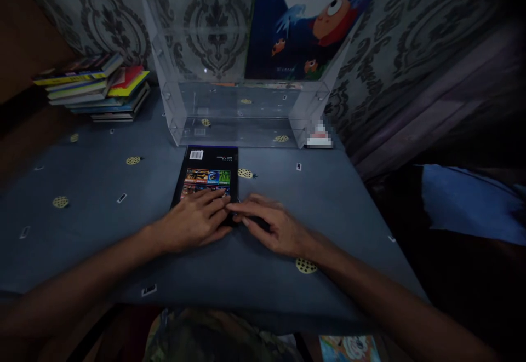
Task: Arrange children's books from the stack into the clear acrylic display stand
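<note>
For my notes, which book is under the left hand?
The black barcoded book; the left hand covers its near part. The stacked books and upright blue book are untouched.

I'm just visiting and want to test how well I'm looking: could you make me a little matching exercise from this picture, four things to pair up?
Column one
1. black book
2. pile of books
3. clear stand
4. fish-cover book

Column two
A. see-through, standing toward the back of the table
B. dark blue, at the upper right of the stand
C. lying flat, under the left hand's fingers
D. many-coloured, at the back left of the table

Pairs: 1-C, 2-D, 3-A, 4-B
</note>
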`<state>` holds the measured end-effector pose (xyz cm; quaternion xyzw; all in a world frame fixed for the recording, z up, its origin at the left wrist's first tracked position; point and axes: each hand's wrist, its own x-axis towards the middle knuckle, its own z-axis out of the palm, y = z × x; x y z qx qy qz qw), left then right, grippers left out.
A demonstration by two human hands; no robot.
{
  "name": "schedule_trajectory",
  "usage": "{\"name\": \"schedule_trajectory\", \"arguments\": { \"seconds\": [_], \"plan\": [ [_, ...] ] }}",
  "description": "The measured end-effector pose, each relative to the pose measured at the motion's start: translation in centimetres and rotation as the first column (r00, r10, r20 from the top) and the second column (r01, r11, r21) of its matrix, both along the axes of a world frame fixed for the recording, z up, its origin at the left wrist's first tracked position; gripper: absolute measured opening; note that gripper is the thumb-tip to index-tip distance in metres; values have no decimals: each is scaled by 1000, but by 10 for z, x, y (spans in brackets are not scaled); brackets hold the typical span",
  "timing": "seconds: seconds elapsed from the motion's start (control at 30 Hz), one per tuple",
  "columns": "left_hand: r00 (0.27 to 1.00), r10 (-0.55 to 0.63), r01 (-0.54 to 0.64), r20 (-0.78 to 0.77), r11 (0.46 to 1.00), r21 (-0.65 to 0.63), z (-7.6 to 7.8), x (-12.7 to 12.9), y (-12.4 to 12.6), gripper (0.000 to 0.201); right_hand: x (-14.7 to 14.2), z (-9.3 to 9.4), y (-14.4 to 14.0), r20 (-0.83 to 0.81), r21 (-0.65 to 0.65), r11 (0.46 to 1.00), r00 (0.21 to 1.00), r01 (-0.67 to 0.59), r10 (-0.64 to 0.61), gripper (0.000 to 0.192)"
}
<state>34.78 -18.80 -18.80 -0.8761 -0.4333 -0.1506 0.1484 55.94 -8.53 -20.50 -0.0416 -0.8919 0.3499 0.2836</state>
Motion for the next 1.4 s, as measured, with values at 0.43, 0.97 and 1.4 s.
{"name": "schedule_trajectory", "arguments": {
  "seconds": [0.43, 0.97, 1.4],
  "plan": [
    [956, 281, -258, 80, 940, -222, 3, -52, 26, 34, -2, -3, -9, 23, 461, 887, 999, 20, -34, 26],
    [963, 183, -230, -199, 941, -247, 17, -33, 71, 39, 0, 0, -6, -3, 577, 817, 1000, -5, 8, 22],
    [803, 574, -593, -163, 797, -114, 3, -49, 42, 31, -24, 2, 41, 124, 559, 828, 992, -46, -29, 20]
  ]
}}
